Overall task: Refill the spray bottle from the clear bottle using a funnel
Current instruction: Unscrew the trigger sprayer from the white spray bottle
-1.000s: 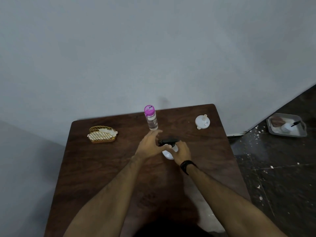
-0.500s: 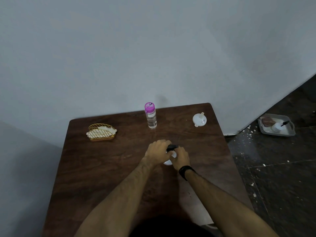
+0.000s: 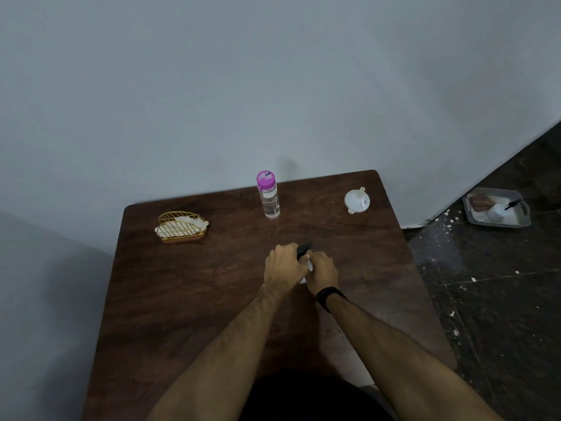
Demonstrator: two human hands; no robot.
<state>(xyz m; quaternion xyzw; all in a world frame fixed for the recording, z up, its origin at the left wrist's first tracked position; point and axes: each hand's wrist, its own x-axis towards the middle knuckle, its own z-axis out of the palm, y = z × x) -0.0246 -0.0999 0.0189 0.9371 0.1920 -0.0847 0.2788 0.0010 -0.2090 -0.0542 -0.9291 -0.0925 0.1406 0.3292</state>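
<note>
Head view, left hand (image 3: 283, 264), right hand (image 3: 322, 273) gripping spray bottle (image 3: 303, 250) (mostly hidden)

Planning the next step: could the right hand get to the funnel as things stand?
Probably yes: the funnel lies in the open ahead of the right hand, bare table between. But that hand now grips the spray bottle.

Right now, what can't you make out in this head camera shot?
- Spray bottle: the left hand and right hand cover the body; only the black head and a white sliver show, so its fill level is hidden.
- Funnel: its label is too small to read.
- Grey tray on the floor: contents too small and dim to identify.
- Clear bottle: cap print unreadable.
</note>
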